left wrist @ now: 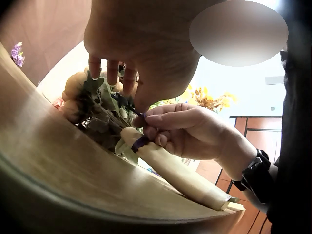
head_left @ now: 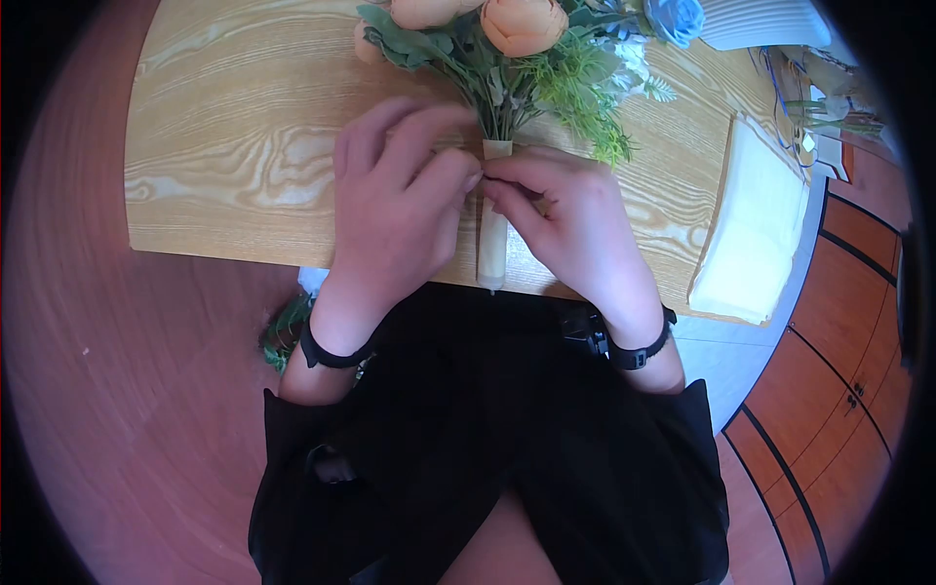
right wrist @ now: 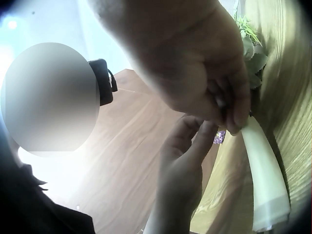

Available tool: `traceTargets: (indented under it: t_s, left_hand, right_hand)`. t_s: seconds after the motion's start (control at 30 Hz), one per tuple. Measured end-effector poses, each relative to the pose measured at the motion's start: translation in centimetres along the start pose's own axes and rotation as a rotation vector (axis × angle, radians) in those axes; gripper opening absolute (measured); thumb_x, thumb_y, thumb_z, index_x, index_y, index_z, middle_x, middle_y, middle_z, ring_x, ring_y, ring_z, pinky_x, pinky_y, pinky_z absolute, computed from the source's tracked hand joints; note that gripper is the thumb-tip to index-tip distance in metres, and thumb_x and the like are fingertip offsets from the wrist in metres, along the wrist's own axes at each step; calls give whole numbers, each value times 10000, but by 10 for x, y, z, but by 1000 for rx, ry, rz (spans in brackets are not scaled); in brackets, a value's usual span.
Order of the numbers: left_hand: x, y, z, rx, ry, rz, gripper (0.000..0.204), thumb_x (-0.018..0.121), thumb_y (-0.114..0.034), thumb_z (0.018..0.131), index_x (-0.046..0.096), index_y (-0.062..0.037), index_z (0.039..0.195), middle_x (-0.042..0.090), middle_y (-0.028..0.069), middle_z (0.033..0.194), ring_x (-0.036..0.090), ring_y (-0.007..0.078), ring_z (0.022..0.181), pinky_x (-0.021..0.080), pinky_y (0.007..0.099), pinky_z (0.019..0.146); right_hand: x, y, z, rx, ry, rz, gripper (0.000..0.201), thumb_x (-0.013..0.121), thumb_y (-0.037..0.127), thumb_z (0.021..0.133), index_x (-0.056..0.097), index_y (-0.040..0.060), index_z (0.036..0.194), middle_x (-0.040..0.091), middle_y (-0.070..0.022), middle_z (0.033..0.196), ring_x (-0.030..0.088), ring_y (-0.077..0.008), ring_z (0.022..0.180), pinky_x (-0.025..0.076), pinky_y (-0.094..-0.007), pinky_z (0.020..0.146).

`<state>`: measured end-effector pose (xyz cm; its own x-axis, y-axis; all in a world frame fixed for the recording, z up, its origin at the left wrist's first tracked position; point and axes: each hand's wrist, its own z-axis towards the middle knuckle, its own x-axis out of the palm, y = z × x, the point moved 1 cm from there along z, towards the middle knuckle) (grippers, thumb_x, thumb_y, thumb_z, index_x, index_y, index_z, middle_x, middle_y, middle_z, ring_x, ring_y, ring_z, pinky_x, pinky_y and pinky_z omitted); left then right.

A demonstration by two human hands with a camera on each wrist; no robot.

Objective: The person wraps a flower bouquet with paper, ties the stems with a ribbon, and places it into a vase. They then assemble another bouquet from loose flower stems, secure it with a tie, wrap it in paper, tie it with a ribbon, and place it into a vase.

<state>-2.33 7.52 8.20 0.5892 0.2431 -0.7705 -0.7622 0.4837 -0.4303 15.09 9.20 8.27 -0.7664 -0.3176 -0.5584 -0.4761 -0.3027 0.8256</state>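
Note:
A bouquet of peach flowers [head_left: 524, 24] and green leaves lies on the wooden table, its stems gathered into a cream-wrapped handle [head_left: 492, 249] that points toward the person. Around the handle's upper end runs a dark purple ribbon [left wrist: 140, 143]. My left hand [head_left: 400, 195] pinches a bit of this ribbon between thumb and index finger, the other fingers loosely bent above. From the other side, my right hand [head_left: 580, 200] pinches the ribbon close against the handle. The fingertips of both hands meet there and partly hide the ribbon in the head view.
Cream sheets [head_left: 751, 234] lie along the table's right side. A blue flower [head_left: 675, 19] and a pale pleated piece [head_left: 765, 24] are at the back right. Greenery [head_left: 283, 331] shows below the table's front edge. Orange-brown cabinets [head_left: 838, 361] stand at the right.

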Motion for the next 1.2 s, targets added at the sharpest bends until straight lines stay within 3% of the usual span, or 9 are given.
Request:
traceTargets:
  t_s: [0.2, 0.33, 0.4, 0.5, 0.57, 0.7, 0.77, 0.87, 1.2]
  left_hand:
    - [11, 1, -9, -24, 98, -22, 108, 689, -68, 775, 621, -93, 855, 665, 44, 890, 611, 272, 899, 450, 386, 802]
    - [15, 3, -17, -285, 149, -388, 70, 682, -87, 838, 640, -63, 888, 663, 100, 808, 622, 311, 778, 467, 394, 737]
    - [14, 6, -20, -355, 169, -470, 73, 681, -96, 854, 644, -54, 901, 657, 114, 780, 619, 325, 751, 473, 393, 705]
    - [10, 7, -22, -251, 189, -395, 74, 680, -94, 857, 655, -50, 910, 651, 103, 738, 627, 294, 720, 478, 372, 660]
    - [8, 5, -29, -533, 320, -650, 42, 650, -31, 900, 644, 10, 901, 648, 61, 738, 634, 126, 695, 482, 255, 624]
    - [4, 7, -25, -509, 410, -717, 57, 637, -27, 908, 646, 23, 935, 652, 61, 770, 629, 106, 713, 489, 255, 645]
    - [5, 11, -24, -472, 467, -744, 68, 643, -94, 886, 656, -47, 933, 655, 88, 746, 640, 270, 726, 485, 356, 659]
    - [10, 8, -17, -389, 235, -543, 83, 646, -29, 893, 671, -2, 967, 668, 89, 882, 656, 176, 750, 501, 280, 676]
    - [19, 13, -8, -143, 227, -457, 149, 711, -40, 814, 691, -32, 962, 669, 92, 897, 650, 267, 831, 515, 348, 710]
  right_hand:
    - [-1, -3, 1, -24, 8, -41, 80, 651, 43, 836, 691, -13, 877, 652, -168, 774, 641, -351, 720, 520, -393, 648]
    - [0, -9, -2, 27, -30, 61, 76, 652, 46, 848, 694, -10, 879, 657, -170, 776, 647, -342, 707, 516, -377, 630]
    - [1, -11, -5, 226, 17, 221, 100, 662, 73, 879, 709, -6, 919, 684, -160, 793, 683, -277, 708, 524, -331, 634]
    - [3, -16, -6, 324, 23, 370, 138, 664, 101, 911, 719, -11, 970, 716, -130, 816, 703, -182, 734, 534, -273, 662]
    - [1, -19, -9, 339, 44, 419, 141, 667, 96, 913, 721, -16, 981, 722, -108, 821, 697, -149, 752, 538, -258, 678]
    - [-1, -19, -11, 374, 83, 483, 116, 670, 36, 902, 721, -30, 983, 726, -74, 843, 681, -107, 788, 547, -241, 724]
    - [-1, -22, -12, 354, 91, 541, 112, 667, 6, 894, 721, -31, 985, 724, -73, 858, 679, -108, 809, 547, -244, 744]
    - [-2, -28, -13, 331, 111, 623, 122, 657, -43, 881, 718, -33, 986, 716, -73, 890, 675, -114, 852, 546, -249, 782]
    - [-5, -30, -14, 296, 127, 583, 93, 668, -32, 881, 706, -47, 965, 687, -76, 950, 658, -115, 881, 534, -242, 775]
